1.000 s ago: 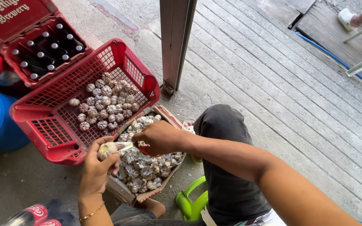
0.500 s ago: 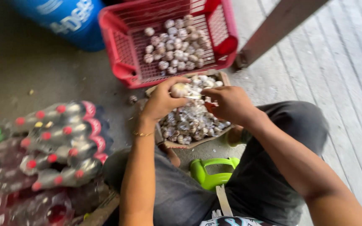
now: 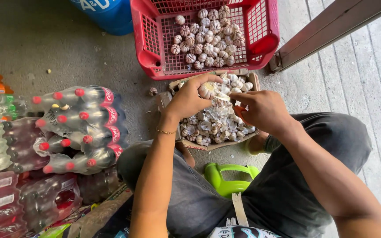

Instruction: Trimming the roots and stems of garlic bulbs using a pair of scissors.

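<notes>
Unmoved, left hand (image 3: 189, 99) grips papery garlic bulb (image 3: 208, 90)

Soft daylight, even, brighter toward your right over plank floor (image 3: 367, 83). Shadows faint, diffuse under your arms. Slight glare on shrink-wrapped bottles (image 3: 76, 128). Focus sharp at centre; your lower edge near lap soft, wide-angle stretch at corners.

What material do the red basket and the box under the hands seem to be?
Red basket: seemingly moulded plastic, slightly glossy, with grid-like openwork walls. Box holding garlic: probably cardboard, matte brown with bent, worn flaps. The left hand holds a garlic bulb over it.
</notes>
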